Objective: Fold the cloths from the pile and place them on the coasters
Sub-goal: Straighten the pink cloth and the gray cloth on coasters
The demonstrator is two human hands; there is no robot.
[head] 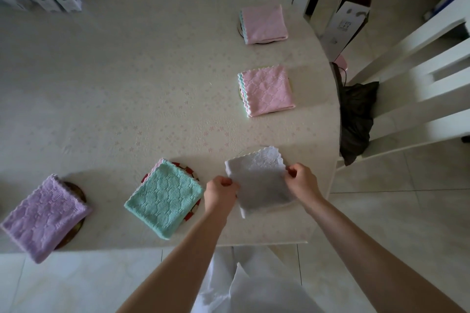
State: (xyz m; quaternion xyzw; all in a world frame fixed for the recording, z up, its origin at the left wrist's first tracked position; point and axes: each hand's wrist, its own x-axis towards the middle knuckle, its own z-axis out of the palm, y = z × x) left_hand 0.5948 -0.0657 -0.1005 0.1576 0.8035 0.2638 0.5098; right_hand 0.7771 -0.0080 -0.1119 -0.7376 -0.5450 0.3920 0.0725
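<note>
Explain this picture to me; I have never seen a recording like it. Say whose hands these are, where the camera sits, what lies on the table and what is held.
No machine here: these are a person's bare hands, filmed by a camera on their head looking down. On the table lie four folded cloths, each on a coaster: a purple cloth, a teal cloth, a near pink cloth and a far pink cloth. The left hand and the right hand each pinch one side of a folded grey cloth.
</note>
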